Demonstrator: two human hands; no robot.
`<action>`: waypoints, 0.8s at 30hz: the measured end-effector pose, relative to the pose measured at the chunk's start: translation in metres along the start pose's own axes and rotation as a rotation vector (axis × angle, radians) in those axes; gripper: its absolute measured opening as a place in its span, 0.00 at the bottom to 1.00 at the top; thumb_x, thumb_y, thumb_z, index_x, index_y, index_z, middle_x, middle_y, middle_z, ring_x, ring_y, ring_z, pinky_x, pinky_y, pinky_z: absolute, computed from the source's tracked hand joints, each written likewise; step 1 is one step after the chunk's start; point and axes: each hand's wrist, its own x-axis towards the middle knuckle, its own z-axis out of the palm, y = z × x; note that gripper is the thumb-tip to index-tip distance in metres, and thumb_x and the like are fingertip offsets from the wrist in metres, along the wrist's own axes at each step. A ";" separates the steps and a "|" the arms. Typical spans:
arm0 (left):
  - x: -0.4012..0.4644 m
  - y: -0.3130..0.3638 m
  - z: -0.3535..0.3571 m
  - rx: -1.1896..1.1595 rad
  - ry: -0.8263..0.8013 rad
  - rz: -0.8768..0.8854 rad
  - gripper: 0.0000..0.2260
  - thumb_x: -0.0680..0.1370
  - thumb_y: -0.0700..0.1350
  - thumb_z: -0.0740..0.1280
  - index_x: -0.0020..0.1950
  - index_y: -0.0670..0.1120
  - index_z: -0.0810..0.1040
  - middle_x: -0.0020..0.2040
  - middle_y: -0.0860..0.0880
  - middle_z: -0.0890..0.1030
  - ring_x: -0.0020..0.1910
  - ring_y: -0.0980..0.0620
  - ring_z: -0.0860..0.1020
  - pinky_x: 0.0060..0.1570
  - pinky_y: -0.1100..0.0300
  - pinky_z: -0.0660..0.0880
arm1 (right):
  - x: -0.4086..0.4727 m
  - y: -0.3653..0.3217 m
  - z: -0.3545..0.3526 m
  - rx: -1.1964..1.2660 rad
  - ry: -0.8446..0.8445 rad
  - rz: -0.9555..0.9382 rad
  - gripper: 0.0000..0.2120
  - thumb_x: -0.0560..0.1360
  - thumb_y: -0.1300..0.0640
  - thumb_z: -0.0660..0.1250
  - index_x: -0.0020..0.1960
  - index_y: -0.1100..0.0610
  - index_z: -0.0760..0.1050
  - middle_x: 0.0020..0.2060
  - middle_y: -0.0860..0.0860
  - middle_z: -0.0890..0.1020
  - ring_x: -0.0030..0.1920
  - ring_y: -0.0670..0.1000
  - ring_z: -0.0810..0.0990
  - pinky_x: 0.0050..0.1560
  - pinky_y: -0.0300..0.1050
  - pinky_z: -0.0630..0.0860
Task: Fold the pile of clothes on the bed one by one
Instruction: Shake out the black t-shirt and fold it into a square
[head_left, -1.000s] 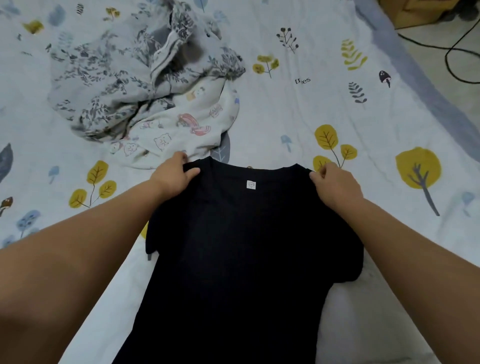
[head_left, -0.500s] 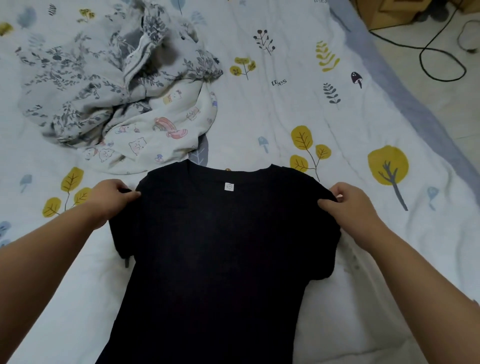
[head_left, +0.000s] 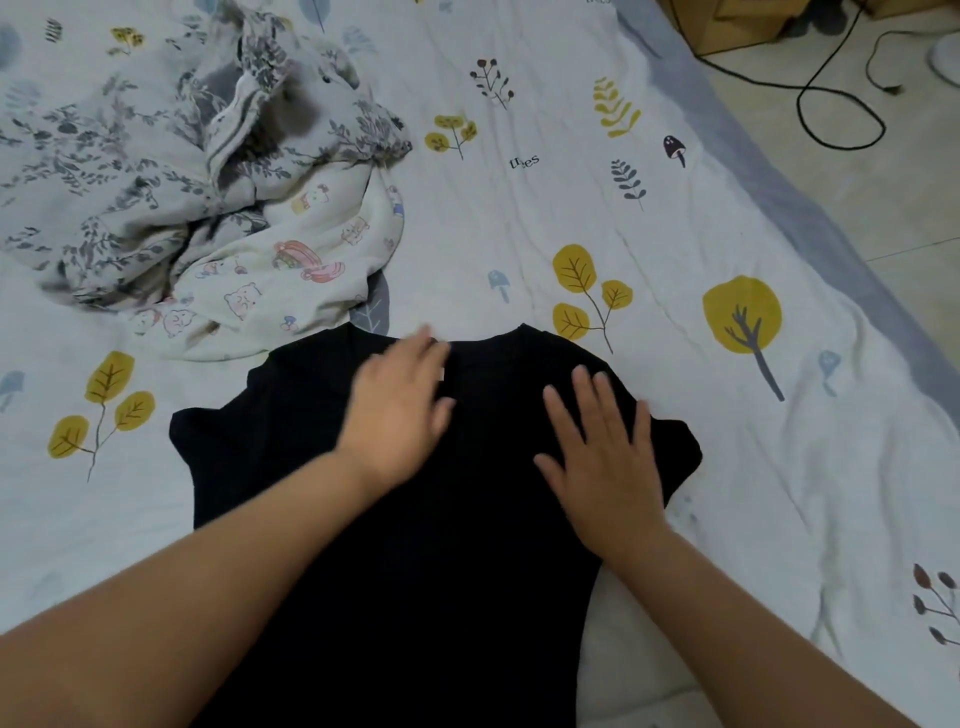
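A black T-shirt lies spread flat on the bed, collar away from me, both short sleeves out to the sides. My left hand lies flat on the shirt's chest just below the collar, fingers straight, slightly blurred. My right hand presses flat on the shirt's right shoulder area with fingers spread. Behind the shirt on the left sits the pile of clothes: a crumpled grey leaf-print garment on top of a cream cartoon-print garment.
The white bedsheet with yellow leaf prints covers the bed. Its grey border runs along the right edge, with the floor and a black cable beyond it. A cardboard box stands at the top right.
Both hands let go of the sleeve edges and moved inward onto the shirt's chest, now lying flat on it. The sleeves now lie spread out flat.
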 end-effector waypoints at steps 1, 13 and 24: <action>0.003 0.019 0.008 -0.018 -0.089 0.071 0.27 0.73 0.45 0.67 0.71 0.41 0.66 0.72 0.39 0.64 0.70 0.41 0.67 0.64 0.41 0.65 | -0.001 0.001 0.008 0.003 -0.080 -0.002 0.29 0.77 0.41 0.45 0.71 0.54 0.63 0.71 0.59 0.66 0.71 0.58 0.61 0.65 0.65 0.59; 0.034 0.063 0.021 0.136 -0.252 0.171 0.26 0.80 0.50 0.57 0.76 0.46 0.55 0.71 0.41 0.62 0.68 0.43 0.63 0.63 0.51 0.61 | -0.022 0.053 -0.032 0.300 -0.021 0.461 0.21 0.75 0.53 0.62 0.67 0.56 0.69 0.59 0.58 0.71 0.60 0.59 0.67 0.57 0.52 0.67; 0.070 0.127 0.017 -0.202 -0.541 0.207 0.13 0.79 0.40 0.55 0.62 0.46 0.71 0.48 0.45 0.77 0.48 0.45 0.76 0.50 0.51 0.73 | -0.036 0.069 -0.056 1.034 0.051 0.463 0.08 0.69 0.62 0.70 0.34 0.60 0.72 0.28 0.51 0.73 0.31 0.49 0.70 0.34 0.42 0.68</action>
